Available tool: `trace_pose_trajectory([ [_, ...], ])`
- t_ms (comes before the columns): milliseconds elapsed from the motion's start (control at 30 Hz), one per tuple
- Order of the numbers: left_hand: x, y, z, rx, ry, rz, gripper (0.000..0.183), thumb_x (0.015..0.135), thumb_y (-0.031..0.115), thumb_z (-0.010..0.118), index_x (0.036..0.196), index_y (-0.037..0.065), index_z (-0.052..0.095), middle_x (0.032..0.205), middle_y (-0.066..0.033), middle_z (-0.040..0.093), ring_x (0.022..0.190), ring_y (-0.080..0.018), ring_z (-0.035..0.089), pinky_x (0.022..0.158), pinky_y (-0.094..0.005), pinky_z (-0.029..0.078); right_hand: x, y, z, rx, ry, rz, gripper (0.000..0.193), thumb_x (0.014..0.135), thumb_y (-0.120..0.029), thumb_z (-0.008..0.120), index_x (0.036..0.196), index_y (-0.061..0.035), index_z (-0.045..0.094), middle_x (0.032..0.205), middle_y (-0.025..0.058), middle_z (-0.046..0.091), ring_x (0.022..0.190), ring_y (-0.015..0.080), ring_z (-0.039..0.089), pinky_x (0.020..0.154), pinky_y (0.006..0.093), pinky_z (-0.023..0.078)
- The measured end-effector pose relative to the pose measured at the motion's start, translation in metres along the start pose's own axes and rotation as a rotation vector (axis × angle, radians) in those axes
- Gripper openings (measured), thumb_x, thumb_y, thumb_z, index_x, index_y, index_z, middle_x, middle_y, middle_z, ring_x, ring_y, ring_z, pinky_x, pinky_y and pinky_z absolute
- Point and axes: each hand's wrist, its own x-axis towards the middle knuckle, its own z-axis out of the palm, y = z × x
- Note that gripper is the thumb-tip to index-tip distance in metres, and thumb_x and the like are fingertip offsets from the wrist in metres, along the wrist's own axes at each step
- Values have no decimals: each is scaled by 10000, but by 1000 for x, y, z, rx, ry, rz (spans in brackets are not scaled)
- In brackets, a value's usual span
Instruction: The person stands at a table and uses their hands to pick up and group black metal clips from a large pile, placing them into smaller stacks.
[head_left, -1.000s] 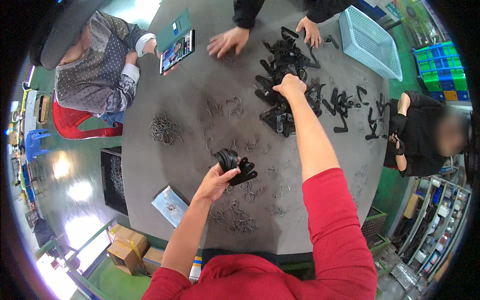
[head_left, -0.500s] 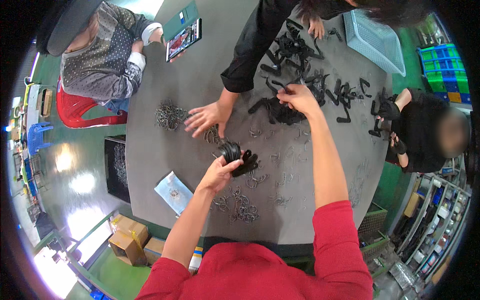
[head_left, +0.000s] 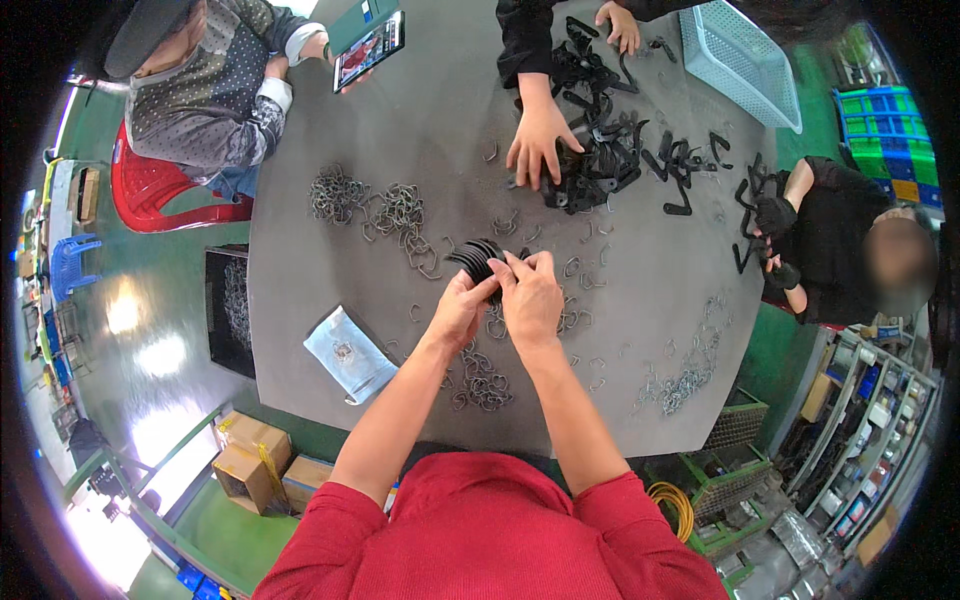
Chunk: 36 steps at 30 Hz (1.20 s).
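Note:
Over the middle of the table, my left hand [head_left: 460, 310] is closed round a bundle of black curved strips [head_left: 474, 258]. Fingers bent, my right hand [head_left: 532, 296] pinches a black strip at the bundle's right side; its far end is hidden by my fingers. Below and around both hands lie small bent metal hooks [head_left: 484, 384]. Beyond them is a heap of black bent pieces [head_left: 600, 165], with a co-worker's hand [head_left: 545, 140] spread on its near left side.
More metal hooks [head_left: 338, 192] are piled at left; others [head_left: 690, 365] lie at right. A light blue face mask [head_left: 350, 355] lies at the near left. A pale blue basket [head_left: 740, 65] stands at the far right. One person holds a phone [head_left: 368, 50]; another works at right.
My right hand has come back from the black heap to the bundle in my left hand. The co-worker's hand has moved from the metal hooks at left to the black heap.

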Motion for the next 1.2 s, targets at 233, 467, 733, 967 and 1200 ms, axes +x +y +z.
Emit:
trace_pose_trajectory([
  [233,2,8,-18,138,45,59,277,751,59,632,995,31,504,921,-34,580,837,-118,553,770,-255,422,42,34,10,-59,-339,-202,271,840,-310,471,946,-106,615,863,117,536,813,306,558,694,394,448],
  [467,-1,26,-36,58,144,19,251,729,38,649,953,53,536,864,-17,595,808,-110,559,764,-250,426,163,91,-4,-198,94,-74,158,742,-162,591,891,-114,614,885,98,566,846,281,557,725,378,446],
  [733,6,25,-55,0,107,-19,184,758,87,631,921,65,548,869,-22,600,827,-116,555,795,-261,412,170,89,20,-464,-141,25,297,675,-253,652,897,-73,573,957,112,531,880,291,557,735,406,452],
  [967,-4,25,-42,50,94,-27,182,772,105,618,933,66,543,874,-28,594,848,-110,543,800,-262,405,119,95,17,-491,-53,-406,212,676,-150,600,844,-55,515,881,93,494,829,256,544,646,367,485],
  [1200,-16,17,-33,-46,33,-53,192,804,141,587,966,56,527,910,-40,588,862,-120,547,813,-274,411,80,123,3,493,169,284,145,781,-43,556,913,-22,500,729,67,567,650,167,578,546,265,476],
])
